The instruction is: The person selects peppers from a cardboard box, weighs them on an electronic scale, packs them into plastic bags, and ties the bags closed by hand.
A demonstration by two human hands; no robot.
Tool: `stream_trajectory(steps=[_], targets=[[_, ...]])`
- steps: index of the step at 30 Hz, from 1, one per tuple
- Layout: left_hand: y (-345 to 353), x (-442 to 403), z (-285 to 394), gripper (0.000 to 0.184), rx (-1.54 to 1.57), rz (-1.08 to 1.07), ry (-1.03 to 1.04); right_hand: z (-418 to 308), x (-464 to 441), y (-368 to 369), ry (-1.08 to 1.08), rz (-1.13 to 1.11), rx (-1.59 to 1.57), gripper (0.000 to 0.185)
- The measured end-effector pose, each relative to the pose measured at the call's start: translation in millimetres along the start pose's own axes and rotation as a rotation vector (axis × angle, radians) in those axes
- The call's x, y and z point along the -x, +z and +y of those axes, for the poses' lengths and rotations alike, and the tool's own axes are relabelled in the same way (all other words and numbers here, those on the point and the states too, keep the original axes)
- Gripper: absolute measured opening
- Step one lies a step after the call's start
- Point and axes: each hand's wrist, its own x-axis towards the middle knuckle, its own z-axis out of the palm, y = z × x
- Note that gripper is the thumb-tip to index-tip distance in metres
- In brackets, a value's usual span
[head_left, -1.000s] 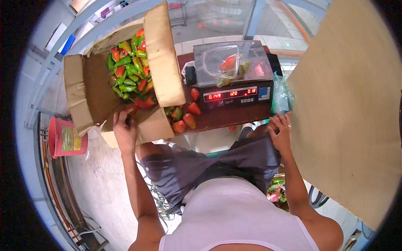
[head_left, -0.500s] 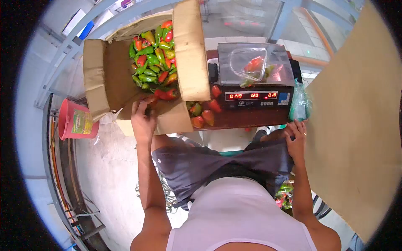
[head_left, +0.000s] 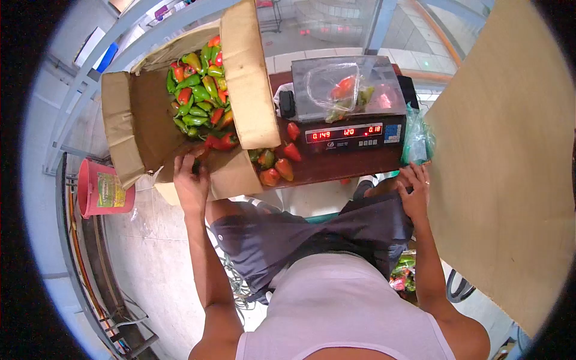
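My left hand (head_left: pixel 192 183) is at the near edge of a cardboard box (head_left: pixel 257 78), fingers loosely curved and thumb apart. Just beyond its fingertips lies a long red pepper (head_left: pixel 222 141); whether they touch is unclear. Green and red peppers (head_left: pixel 201 90) are heaped inside the tilted box. My right hand (head_left: pixel 414 186) rests by my right thigh with its fingers spread and nothing in them. Beyond it is a green-tinted plastic bag (head_left: pixel 418 141). A digital scale (head_left: pixel 351 137) reads 0.149, 1.20 and 0.18. On its tray lies a clear bag of peppers (head_left: pixel 345 90).
Several loose red peppers (head_left: pixel 284 169) lie on the dark red tabletop (head_left: pixel 336 163) between box and scale. A pink bucket (head_left: pixel 90 192) stands at left. A large tan board (head_left: pixel 504 168) rises at right. More bagged peppers (head_left: pixel 403 273) sit low beside my right leg.
The view has shifted, so box and scale appear farther left. My left hand has drawn back slightly from the long red pepper. The scale reading is the same.
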Motion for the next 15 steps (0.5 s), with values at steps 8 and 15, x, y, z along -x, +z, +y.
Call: stream_trajectory(steps=[8,15], targets=[[-0.2,-0.7,2.6,0.037,-0.023,-0.010,-0.016,2.4,-0.1,2.1,-0.002,0.010,0.000,0.042],[2.7,1.5,-3.8,0.033,-0.001,0.010,-0.040,0.9,-1.0,2.0,0.000,0.010,-0.013,0.042]])
